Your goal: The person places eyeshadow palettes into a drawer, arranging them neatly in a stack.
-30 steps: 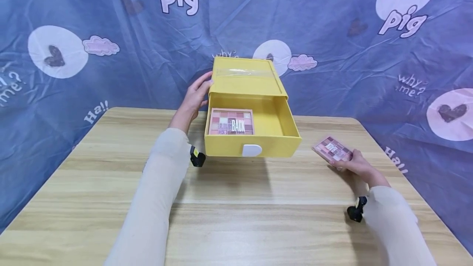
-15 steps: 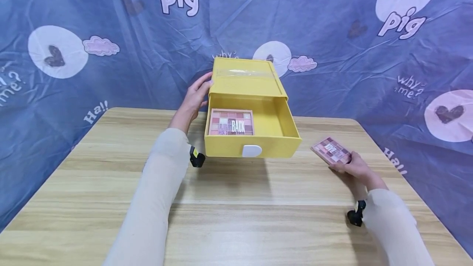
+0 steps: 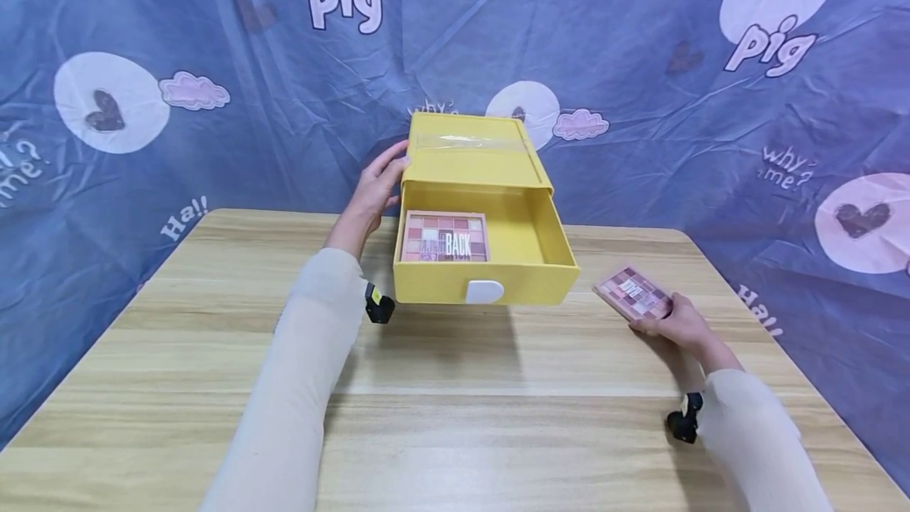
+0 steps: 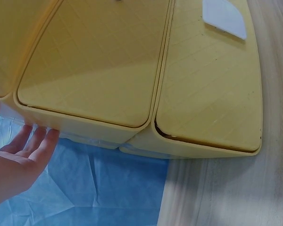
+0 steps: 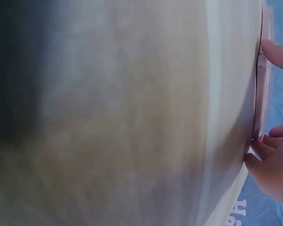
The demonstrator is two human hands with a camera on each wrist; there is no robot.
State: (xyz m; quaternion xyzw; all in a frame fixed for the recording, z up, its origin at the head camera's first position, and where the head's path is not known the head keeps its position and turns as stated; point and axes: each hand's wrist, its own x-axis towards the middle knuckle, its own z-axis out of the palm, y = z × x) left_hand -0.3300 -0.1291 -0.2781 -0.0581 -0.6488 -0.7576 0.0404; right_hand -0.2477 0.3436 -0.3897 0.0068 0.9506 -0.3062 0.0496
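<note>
My left hand (image 3: 373, 188) rests on the left side of a yellow drawer unit (image 3: 469, 156), fingers fairly straight against its wall. The unit's top drawer (image 3: 426, 283) is pulled out. Inside it, on the left, lies a pink eyeshadow palette (image 3: 445, 235) with a clear lid marked "BACK". To the right of the unit, my right hand (image 3: 678, 324) pinches a second eyeshadow palette (image 3: 634, 292) by its near right corner, thumb on one edge and fingers on another. In the right wrist view that palette (image 5: 262, 96) appears edge-on, low over the wood.
Below the open drawer, the left wrist view shows closed yellow drawers (image 4: 94, 61), the bottom one with a white pull tab (image 4: 224, 19). All stand on a wooden table (image 3: 455, 441). A blue printed cloth (image 3: 284, 101) hangs behind, close to the table's back edge.
My right hand and the palette it pinches have shifted slightly left. The left hand and the open drawer stay where they were.
</note>
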